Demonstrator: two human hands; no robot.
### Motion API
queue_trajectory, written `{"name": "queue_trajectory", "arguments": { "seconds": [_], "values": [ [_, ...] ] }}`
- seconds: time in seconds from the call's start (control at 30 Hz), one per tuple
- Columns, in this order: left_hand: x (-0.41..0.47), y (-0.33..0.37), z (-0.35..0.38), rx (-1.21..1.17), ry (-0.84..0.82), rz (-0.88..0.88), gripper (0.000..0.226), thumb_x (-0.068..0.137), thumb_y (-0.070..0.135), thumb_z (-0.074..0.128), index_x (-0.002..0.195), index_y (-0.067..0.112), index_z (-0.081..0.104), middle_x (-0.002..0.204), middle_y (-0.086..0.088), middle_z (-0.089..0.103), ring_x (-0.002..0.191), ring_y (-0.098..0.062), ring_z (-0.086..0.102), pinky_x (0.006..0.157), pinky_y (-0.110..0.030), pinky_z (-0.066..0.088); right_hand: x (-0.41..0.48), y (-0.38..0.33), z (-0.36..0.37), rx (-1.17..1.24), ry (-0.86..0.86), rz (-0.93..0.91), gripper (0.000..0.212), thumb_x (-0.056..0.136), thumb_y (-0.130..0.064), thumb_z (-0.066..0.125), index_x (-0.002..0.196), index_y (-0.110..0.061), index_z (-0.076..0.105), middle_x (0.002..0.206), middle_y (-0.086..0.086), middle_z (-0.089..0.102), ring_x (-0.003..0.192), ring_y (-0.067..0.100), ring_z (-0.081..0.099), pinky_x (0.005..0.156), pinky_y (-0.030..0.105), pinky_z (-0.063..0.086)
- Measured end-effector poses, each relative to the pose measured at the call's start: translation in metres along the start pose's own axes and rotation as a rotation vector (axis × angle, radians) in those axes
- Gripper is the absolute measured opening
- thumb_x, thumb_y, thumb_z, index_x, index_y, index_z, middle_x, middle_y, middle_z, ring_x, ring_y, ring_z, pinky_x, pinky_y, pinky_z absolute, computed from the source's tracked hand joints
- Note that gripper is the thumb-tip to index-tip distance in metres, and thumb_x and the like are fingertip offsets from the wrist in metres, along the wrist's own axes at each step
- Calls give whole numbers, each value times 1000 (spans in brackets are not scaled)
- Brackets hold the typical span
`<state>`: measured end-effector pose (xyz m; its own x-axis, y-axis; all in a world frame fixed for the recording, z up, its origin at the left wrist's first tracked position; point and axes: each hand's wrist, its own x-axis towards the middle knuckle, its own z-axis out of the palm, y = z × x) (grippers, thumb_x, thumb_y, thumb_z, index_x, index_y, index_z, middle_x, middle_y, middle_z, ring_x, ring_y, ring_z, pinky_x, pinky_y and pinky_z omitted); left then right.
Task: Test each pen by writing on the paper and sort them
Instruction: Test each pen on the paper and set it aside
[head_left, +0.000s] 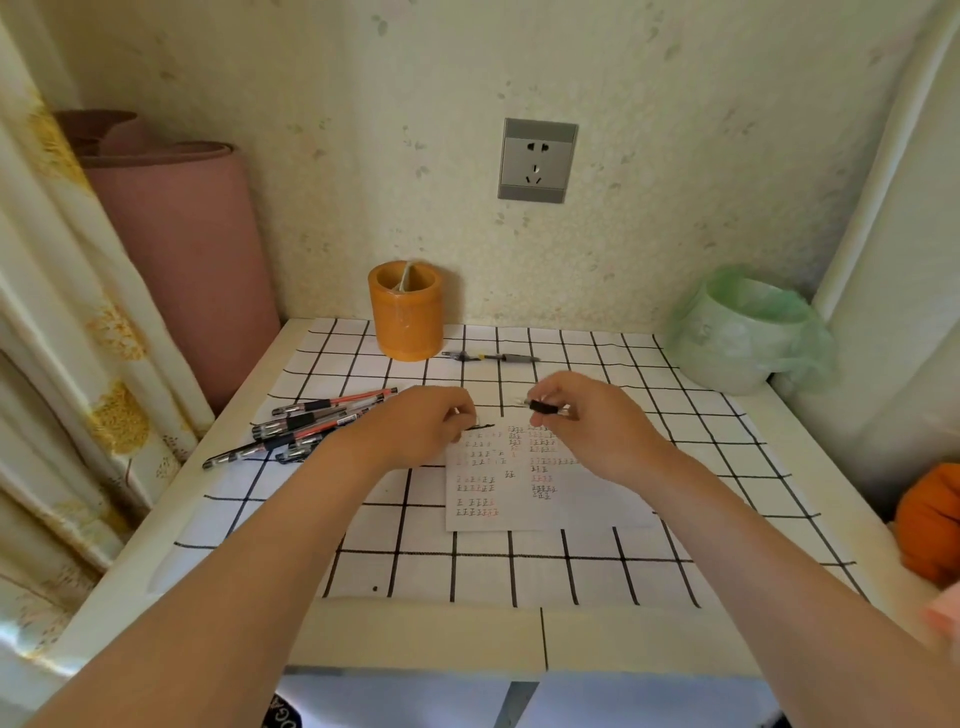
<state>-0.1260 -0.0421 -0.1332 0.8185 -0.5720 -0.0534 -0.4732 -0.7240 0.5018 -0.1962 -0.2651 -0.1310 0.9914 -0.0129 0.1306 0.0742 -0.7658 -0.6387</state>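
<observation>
White cloth with a black grid covers the table (519, 571), which is walled in at the back and on both sides. Only the near edge is open, so room to move lies toward the person.

On the far corners stand a pale bin lined with a green plastic bag (737, 338) and a round orange pen holder (406, 317). The white sheet of paper (597, 504) lies mid-table, its left half full of small test marks and its right half bare. It is thin and loose, so it is likely to slide under a pen unless it is pressed flat.

A loose pile of black and red gel pens (306, 423) lies just left of the paper. One grey pen (491, 357) lies apart, beside the holder.

Both grips hover over the paper's top edge. The left grip (415, 426) is curled round what looks like a pen barrel (480, 426); only a short dark length shows. The right grip (597, 421) pinches a short black pen cap (544, 406) between thumb and fingertips.

Pens like these are light, stiff and smooth, so they are best held at the rubber sleeve near the tip. The cap is small and easily dropped or rolled away. The bare right half of the sheet looks like the best place for the next test stroke.
</observation>
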Motion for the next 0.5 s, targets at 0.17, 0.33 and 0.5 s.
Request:
{"name": "queue_trajectory", "arguments": {
  "seconds": [0.17,0.33,0.5],
  "values": [
    [-1,1,-1,-40,17,-16,18,102,26,46,111,26,62,101,11,62,93,-7,55,69,-15,38,-2,-3,8,-241,-15,-92,23,94,-20,60,109,-35,69,108,-17,65,93,7,58,81,27,48],
    [-2,3,0,-56,3,29,18,101,27,48,113,26,62,108,10,64,100,-7,57,79,-19,43,-1,-6,9,-210,-4,-113,25,95,-19,59,112,-32,70,110,-15,66,102,10,61,88,30,49],
    [-2,7,0,-89,8,39,16,100,29,49,110,30,62,103,14,62,95,-3,56,72,-13,40,-1,-7,14,-184,-5,-115,25,95,-20,58,114,-32,70,107,-16,65,96,6,58,84,26,47]
  ]
}}
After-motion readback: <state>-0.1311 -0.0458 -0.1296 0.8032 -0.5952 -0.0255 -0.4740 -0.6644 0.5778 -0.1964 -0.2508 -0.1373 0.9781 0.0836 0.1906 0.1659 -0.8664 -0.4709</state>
